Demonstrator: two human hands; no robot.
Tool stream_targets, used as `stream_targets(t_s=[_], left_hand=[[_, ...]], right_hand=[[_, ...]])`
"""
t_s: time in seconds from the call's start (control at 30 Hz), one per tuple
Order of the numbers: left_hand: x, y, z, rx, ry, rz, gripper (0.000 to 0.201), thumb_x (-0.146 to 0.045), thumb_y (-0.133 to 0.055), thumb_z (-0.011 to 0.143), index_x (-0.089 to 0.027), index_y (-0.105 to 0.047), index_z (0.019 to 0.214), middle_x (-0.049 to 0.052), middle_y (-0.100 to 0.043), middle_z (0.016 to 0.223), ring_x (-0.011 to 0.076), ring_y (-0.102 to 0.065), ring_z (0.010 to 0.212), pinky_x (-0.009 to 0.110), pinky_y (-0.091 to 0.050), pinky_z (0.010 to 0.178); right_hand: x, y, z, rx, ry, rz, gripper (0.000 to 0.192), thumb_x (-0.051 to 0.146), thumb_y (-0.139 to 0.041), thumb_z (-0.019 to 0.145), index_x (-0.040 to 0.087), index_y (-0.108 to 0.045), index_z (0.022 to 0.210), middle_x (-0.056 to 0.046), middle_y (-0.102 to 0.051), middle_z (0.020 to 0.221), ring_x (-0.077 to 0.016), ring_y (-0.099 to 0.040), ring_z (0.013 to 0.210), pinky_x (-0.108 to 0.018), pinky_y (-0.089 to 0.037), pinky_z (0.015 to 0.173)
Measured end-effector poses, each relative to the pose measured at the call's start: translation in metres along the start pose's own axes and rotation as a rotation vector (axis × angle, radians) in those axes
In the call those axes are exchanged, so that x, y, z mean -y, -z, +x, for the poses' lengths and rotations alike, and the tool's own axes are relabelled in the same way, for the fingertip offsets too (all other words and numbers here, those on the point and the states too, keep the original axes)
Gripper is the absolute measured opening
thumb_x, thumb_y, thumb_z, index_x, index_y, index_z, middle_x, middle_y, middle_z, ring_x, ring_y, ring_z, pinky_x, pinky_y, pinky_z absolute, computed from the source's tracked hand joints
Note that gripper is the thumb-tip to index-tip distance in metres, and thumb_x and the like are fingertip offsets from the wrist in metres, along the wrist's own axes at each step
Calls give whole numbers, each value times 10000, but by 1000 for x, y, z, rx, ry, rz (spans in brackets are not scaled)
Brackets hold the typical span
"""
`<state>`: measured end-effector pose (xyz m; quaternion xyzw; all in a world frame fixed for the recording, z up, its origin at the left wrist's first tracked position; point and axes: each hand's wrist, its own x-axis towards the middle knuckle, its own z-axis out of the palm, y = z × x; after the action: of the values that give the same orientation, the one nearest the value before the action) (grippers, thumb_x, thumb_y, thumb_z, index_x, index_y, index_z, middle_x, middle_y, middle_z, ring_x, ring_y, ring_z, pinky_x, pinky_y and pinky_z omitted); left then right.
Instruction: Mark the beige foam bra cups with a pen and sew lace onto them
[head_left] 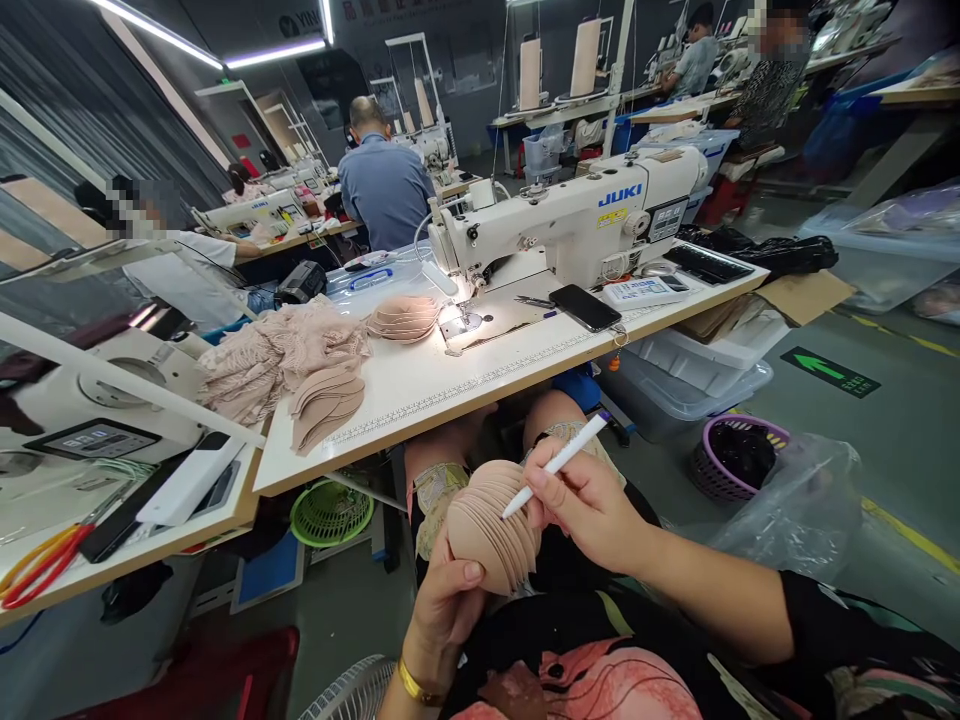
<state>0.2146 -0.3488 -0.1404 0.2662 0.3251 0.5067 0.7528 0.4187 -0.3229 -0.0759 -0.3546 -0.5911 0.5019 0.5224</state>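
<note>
A nested stack of beige bra cups (pixel 491 525) rests above my lap, with my left hand (pixel 448 590) closed around its lower left side, thumb on the front cup. My right hand (pixel 577 500) pinches a white marker pen (pixel 559 463) with a purple end. The pen slants down to the left, its tip at the edges of the stacked cups; whether it touches them I cannot tell. Some fingers of the right hand are beside the stack's right edge. On the table, more beige cups (pixel 328 400) lie at the front left corner and another stack of cups (pixel 405 318) sits near the needle.
A white sewing machine (pixel 555 225) stands on the table (pixel 450 385) ahead. A black phone (pixel 585 307) lies by the front edge, and lace fabric (pixel 289 350) is heaped at the left. Red-handled scissors (pixel 56 560) lie on the left table. A purple basket (pixel 731 465) stands right.
</note>
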Motion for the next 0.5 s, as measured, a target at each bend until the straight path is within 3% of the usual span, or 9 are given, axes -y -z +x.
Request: stream_targets(t_s=[0.1,0.23,0.5], left_hand=[[2,4,1,24,-17,-29,772,-294,-888,598,-198,-641,1323,115,-731,1238,390,-644,1215,542,-501,1076],[4,8,1,38,-28,-37,801,-272,-885,609,-196,-622,1363,125,-719,1291,391,-640,1231,528,-509,1072],[0,3,2,130,-12,-25,774,-262,-857,670,-162,-599,1393,157,-703,1327,382,-639,1244,551,-467,1125]], right_hand=[[0,-1,0,20,5,-27,411,566,-521,1062,208,-614,885,-6,-667,626,-121,-569,523,-220,-453,491],[1,-1,1,-5,-6,80,390,551,-529,1066,212,-585,882,25,-648,599,-89,-473,416,-216,-407,436],[-1,-3,-1,19,1,-60,431,591,-483,1072,215,-606,901,-11,-679,624,-134,-586,554,-235,-446,528]])
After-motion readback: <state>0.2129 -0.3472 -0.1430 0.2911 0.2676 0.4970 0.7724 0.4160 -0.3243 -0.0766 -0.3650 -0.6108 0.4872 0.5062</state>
